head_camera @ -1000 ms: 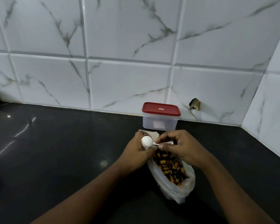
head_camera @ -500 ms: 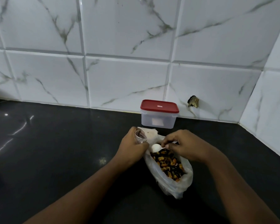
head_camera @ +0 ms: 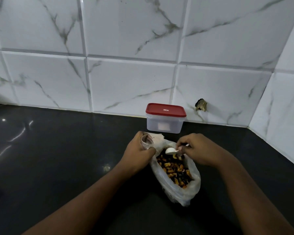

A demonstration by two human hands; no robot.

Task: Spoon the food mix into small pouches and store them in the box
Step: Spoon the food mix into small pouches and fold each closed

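Since a second ago the spoon (head_camera: pixel 171 150) has left the pouch (head_camera: pixel 147 141) and its bowl is now at the bag's (head_camera: pixel 192 185) mouth, over the mix (head_camera: pixel 175 168); we cannot tell if they touch. Right hand (head_camera: pixel 200 150), above the bag's far end, pinches the spoon handle. Left hand (head_camera: pixel 139 151), just left of the bag's mouth, grips the clear pouch. Box (head_camera: pixel 165 122), lid on, stands just behind the bag.

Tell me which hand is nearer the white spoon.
Right. The right hand pinches the white spoon by its handle above the food mix bag; the left hand sits apart, left of the spoon, gripping a small clear pouch.
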